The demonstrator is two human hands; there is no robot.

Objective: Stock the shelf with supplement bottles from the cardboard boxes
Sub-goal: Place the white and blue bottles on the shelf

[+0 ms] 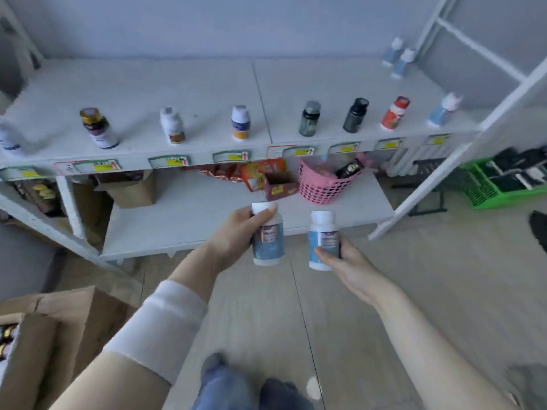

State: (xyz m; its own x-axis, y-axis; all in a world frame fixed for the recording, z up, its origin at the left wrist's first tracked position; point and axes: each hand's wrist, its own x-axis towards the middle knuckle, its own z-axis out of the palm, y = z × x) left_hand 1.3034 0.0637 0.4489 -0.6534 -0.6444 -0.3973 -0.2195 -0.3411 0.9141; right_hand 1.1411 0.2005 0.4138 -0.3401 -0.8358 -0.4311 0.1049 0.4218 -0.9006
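My left hand (pixel 233 232) grips a white bottle with a blue label (pixel 268 247), thumb over its cap. My right hand (pixel 349 264) holds a second, matching bottle (pixel 321 232) from below and beside. Both bottles are upright in the air, in front of the lower shelf. The white top shelf (pixel 177 84) carries a spaced row of single bottles along its front edge, among them a white one (pixel 240 122), a dark green one (pixel 309 119) and a red one (pixel 395 113). An open cardboard box (pixel 44 335) with bottles inside sits at the bottom left.
The lower shelf (pixel 192 220) holds a pink basket (pixel 322 184), snack packets and a brown box (pixel 133 190). A green crate (pixel 503 182) stands on the floor at right. White frame bars (pixel 444 173) slant down the right side. Two small bottles (pixel 398 59) stand at the shelf's back right.
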